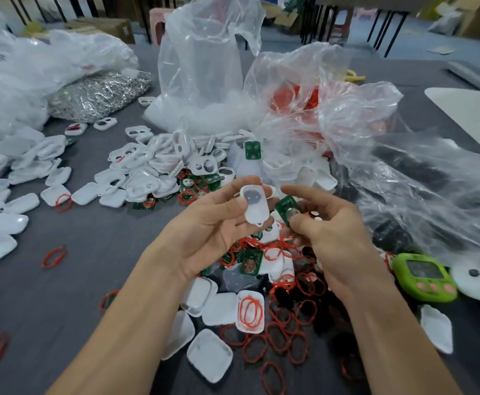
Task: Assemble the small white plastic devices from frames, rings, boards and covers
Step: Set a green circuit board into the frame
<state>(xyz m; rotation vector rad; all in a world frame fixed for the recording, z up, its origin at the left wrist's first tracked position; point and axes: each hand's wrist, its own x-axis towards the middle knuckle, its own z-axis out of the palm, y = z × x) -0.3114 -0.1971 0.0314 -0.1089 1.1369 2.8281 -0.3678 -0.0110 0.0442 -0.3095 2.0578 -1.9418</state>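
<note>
White frame [254, 205] pinched in left-hand fingers [237, 192], board [287, 210] in right-hand fingers [300, 223]

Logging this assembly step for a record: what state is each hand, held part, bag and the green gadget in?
white frame: gripped, off the table.
green board: pinched, apart from the white frame.
left hand: grips the white frame.
right hand: pinches the green board.
tall clear bag: standing upright.
green gadget: lying face up.
white cover: hollow side up, red rings inside.
</note>
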